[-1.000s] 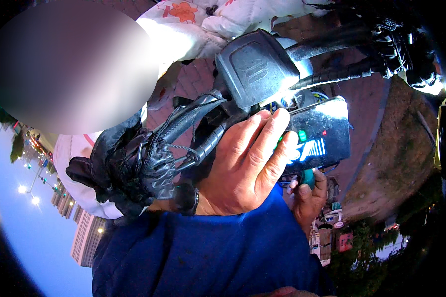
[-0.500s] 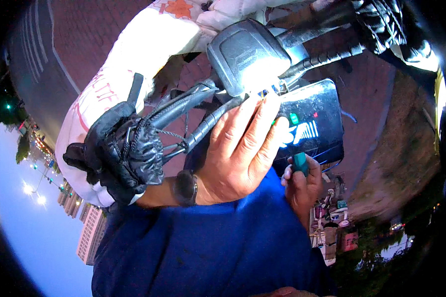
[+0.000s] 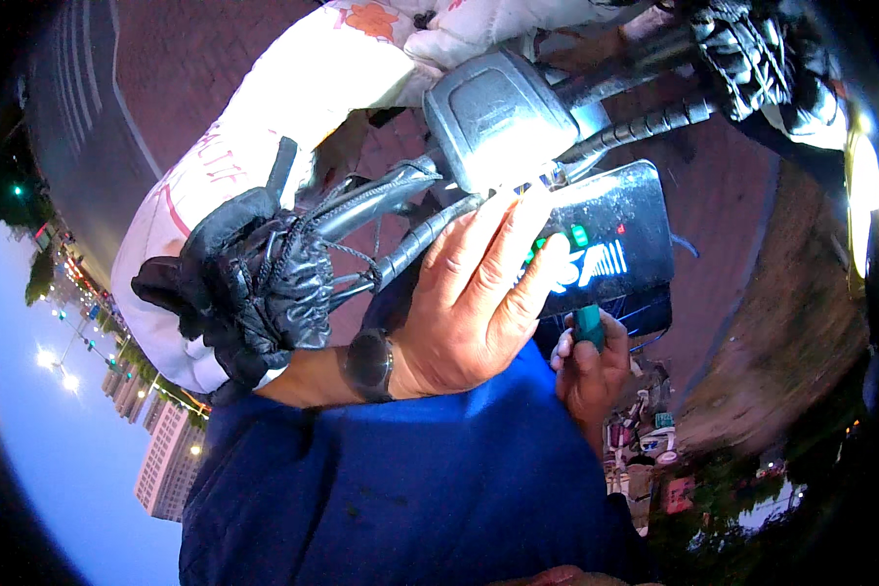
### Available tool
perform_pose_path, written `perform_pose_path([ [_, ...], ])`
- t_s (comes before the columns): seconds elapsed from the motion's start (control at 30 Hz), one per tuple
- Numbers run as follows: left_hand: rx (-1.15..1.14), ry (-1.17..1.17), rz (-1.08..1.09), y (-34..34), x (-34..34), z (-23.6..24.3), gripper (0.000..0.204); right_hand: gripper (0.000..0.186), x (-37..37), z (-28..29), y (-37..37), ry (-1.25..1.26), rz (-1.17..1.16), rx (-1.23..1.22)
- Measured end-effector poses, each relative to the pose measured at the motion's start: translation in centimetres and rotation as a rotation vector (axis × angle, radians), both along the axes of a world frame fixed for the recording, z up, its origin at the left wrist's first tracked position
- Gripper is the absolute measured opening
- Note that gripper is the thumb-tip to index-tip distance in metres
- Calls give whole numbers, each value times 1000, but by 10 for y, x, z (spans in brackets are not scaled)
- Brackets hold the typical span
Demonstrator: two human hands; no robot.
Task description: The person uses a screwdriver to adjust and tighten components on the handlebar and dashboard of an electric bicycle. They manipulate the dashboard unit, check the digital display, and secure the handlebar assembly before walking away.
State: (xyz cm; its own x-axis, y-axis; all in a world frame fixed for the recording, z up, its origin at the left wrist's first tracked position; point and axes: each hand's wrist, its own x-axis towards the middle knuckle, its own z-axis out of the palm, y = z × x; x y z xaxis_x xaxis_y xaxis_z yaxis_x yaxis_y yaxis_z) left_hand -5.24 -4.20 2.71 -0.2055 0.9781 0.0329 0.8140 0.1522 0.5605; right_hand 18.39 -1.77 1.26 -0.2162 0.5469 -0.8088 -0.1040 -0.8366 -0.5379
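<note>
My left hand [image 3: 474,303], a dark watch [image 3: 369,364] on its wrist, lies palm down over the left edge of a black display unit [image 3: 630,205]. Its fingers are stretched out close together, their tips by the lit wiring below a dark mirror-like housing [image 3: 498,107]; the thumb is hidden. On the screen glow white and green signs. Just below the display, my right hand [image 3: 593,376] is closed, pinching a short teal-green block-like piece [image 3: 587,325] between thumb and fingers. Whether that piece touches the display's underside I cannot tell.
Handlebar tubes with wrapped cables [image 3: 400,259] run to a black laced grip cover [image 3: 278,273] at left and another [image 3: 747,59] at upper right. A white padded cover [image 3: 313,68] drapes behind. Blue cloth [image 3: 400,479] lies below my hands. Brick paving [image 3: 186,68] surrounds everything.
The view has shifted slightly, so the handlebar and housing sit a little further right. Both hands keep nearly the same pose, and the right still holds the teal-green piece.
</note>
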Motion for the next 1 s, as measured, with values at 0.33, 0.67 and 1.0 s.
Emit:
perform_pose_path([
  [0.33,-24,-139,33,1,-4,6,58,42,17,5,3,5,74,9],
  [0.67,3,-169,50,-3,-5,2,49,44,12,-1,-5,1,25,75],
  [1.0,-52,-205,96,5,-7,12,39,46,4,6,9,-82,113,62],
])
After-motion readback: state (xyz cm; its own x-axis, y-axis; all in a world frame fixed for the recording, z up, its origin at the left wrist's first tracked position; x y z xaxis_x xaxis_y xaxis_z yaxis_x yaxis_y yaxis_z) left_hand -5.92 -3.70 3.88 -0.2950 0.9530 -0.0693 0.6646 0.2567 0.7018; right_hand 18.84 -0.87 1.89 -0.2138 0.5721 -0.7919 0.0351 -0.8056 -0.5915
